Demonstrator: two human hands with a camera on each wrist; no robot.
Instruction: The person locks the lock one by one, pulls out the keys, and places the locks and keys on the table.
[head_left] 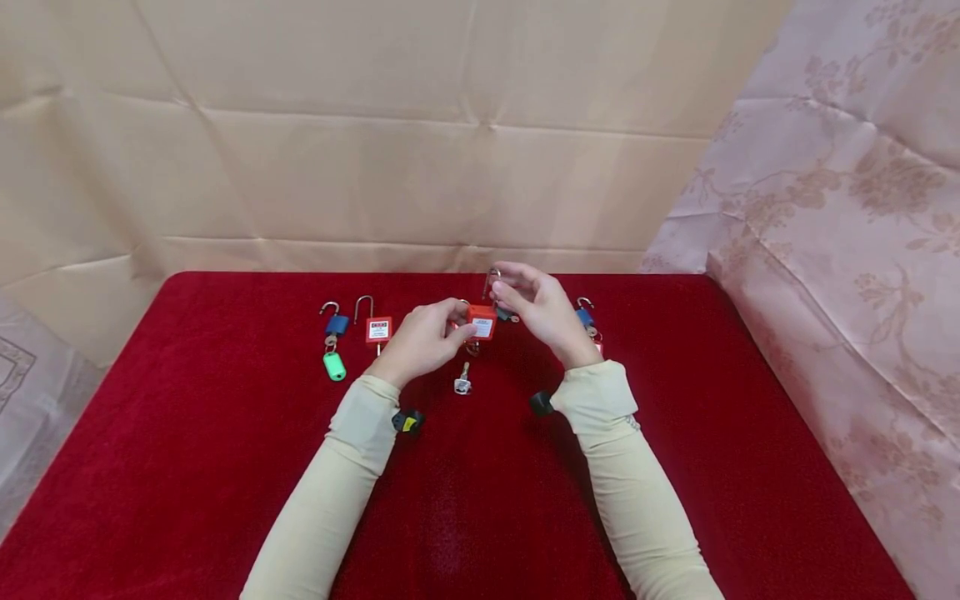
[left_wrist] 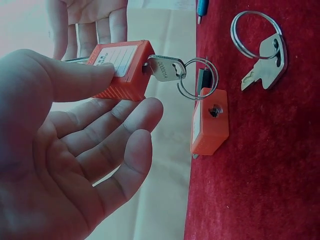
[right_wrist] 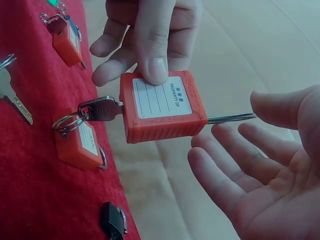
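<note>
My left hand [head_left: 431, 337] pinches a red padlock [right_wrist: 162, 105] between thumb and fingers, above the cloth. A key [left_wrist: 166, 68] with a split ring sits in the bottom of that padlock. The padlock's white label faces the thumb. On the other side, its metal shackle [right_wrist: 230, 118] extends toward my right hand [head_left: 543, 308]. The right thumb and fingers are spread around the shackle's end, with the thumb tip right at it. A second red padlock [left_wrist: 212, 125] lies on the cloth below, mostly hidden in the head view. A loose key [head_left: 462, 382] with a ring lies nearer me.
On the red cloth [head_left: 465, 500], a blue padlock [head_left: 337, 325] with a green tag [head_left: 334, 367] and a red padlock [head_left: 378, 329] lie to the left. A black padlock [right_wrist: 112, 220] lies behind the hands. Another blue padlock [head_left: 585, 317] is partly hidden beyond the right wrist.
</note>
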